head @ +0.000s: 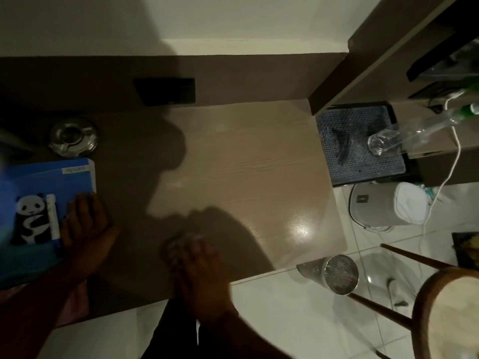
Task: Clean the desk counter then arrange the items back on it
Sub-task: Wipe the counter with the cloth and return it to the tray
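Head view. Desk counter [233, 164]: lying half in shadow.

Left hand [85, 224]: resting flat, fingers straight, on the right edge of a blue folder [39, 177] at the counter's left end.

Panda pencil case [31, 218]: lying on the folder.

Glass ashtray [74, 137]: sitting just behind the folder.

Right hand [201, 270]: hovering, blurred, at the counter's front edge. Something pale is showing at its fingertips, and its grip is impossible to tell.

Patterned tray [337, 125]: sitting at the right end, bearing the base of a clear bottle [404, 138].
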`<state>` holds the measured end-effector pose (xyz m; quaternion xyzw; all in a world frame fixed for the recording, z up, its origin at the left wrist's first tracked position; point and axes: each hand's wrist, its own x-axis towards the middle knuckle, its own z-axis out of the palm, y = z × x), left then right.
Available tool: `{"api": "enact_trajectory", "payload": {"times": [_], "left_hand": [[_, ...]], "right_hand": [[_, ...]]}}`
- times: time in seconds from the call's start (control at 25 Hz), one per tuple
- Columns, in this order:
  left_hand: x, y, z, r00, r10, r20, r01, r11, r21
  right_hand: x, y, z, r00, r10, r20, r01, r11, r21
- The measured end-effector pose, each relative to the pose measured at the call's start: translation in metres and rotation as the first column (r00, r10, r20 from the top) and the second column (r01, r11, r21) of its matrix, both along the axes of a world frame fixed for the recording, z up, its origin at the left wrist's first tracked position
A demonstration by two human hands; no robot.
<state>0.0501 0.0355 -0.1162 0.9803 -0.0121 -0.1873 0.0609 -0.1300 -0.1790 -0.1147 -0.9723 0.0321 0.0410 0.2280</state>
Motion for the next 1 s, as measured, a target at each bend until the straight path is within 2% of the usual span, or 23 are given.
{"api": "enact_trajectory", "payload": {"times": [0.08,0.2,0.24,0.32,0.4,0.48,0.56,0.68,0.76,0.8,0.88,0.96,1.0], "left_hand": [[0.001,0.003,-0.002,0.999,0.005,-0.046,-0.005,1.000,-0.013],[0.010,0.001,0.003,0.983,0.078,-0.164,-0.085,0.996,-0.036],[0.010,-0.001,0.004,0.982,0.082,-0.169,-0.088,0.996,-0.029],[0.006,-0.001,0.003,0.987,0.049,-0.156,-0.056,0.998,-0.042],[0.007,0.001,0.003,0.988,0.050,-0.149,-0.058,0.997,-0.056],[0.007,-0.001,0.007,0.985,0.062,-0.158,-0.077,0.993,-0.087],[0.006,-0.007,0.018,0.982,0.080,-0.174,-0.097,0.991,-0.089],[-0.003,-0.013,0.028,0.994,0.019,-0.106,-0.018,1.000,0.007],[-0.003,-0.015,0.039,0.988,0.087,-0.126,-0.090,0.996,-0.017],[-0.005,-0.017,0.045,0.983,0.117,-0.141,-0.126,0.991,-0.053],[-0.020,-0.023,0.053,0.990,0.117,-0.083,-0.124,0.989,-0.086],[-0.043,-0.031,0.063,0.994,0.106,-0.001,-0.106,0.990,-0.094],[-0.057,-0.033,0.068,0.994,0.107,0.030,-0.104,0.989,-0.108]], "right_hand": [[0.005,0.044,-0.003,0.972,0.232,-0.024,-0.233,0.972,-0.013],[-0.001,0.012,-0.005,0.967,0.255,0.015,-0.253,0.965,-0.063],[-0.009,-0.017,-0.005,0.979,0.202,0.016,-0.201,0.978,-0.052],[-0.030,-0.092,-0.004,1.000,-0.021,-0.019,0.020,0.999,-0.046],[-0.043,-0.169,0.003,0.960,-0.270,-0.074,0.263,0.960,-0.092],[-0.042,-0.227,0.011,0.898,-0.429,-0.099,0.419,0.902,-0.105],[-0.025,-0.260,0.012,0.856,-0.511,-0.074,0.503,0.858,-0.104],[0.022,-0.279,0.009,0.799,-0.601,-0.031,0.596,0.797,-0.094],[0.053,-0.268,0.009,0.784,-0.619,-0.041,0.613,0.783,-0.102],[0.066,-0.253,0.010,0.800,-0.598,-0.047,0.593,0.800,-0.092],[0.092,-0.195,0.018,0.897,-0.436,-0.070,0.434,0.900,-0.048],[0.108,-0.113,0.023,0.990,-0.097,-0.102,0.099,0.995,0.009],[0.109,-0.071,0.026,0.989,0.075,-0.126,-0.067,0.996,0.067]]}}
